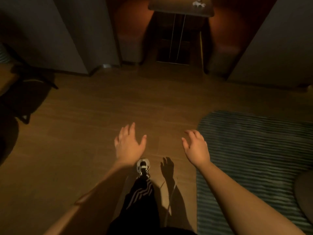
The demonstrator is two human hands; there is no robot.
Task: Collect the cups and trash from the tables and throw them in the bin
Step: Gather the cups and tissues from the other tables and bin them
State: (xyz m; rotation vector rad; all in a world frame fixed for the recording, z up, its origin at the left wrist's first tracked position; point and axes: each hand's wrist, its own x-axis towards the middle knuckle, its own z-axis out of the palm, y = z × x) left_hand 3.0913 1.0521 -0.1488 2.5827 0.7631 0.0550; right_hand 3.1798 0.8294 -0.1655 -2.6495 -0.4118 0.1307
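Note:
My left hand [129, 144] and my right hand [196, 146] hang in front of me above the wooden floor, both empty with loosely spread fingers. Far ahead at the top of the view stands a small dark table [169, 10]. On its right part lies a white crumpled piece of trash [199, 3]. No cup and no bin show in this view. The table is well beyond reach of either hand.
Orange-brown seats [130, 28] flank the table on both sides, between grey partition walls [50, 39]. A striped green rug [254, 150] lies on the right. A dark chair base [25, 92] stands at the left. My shoe [143, 165] is below my hands.

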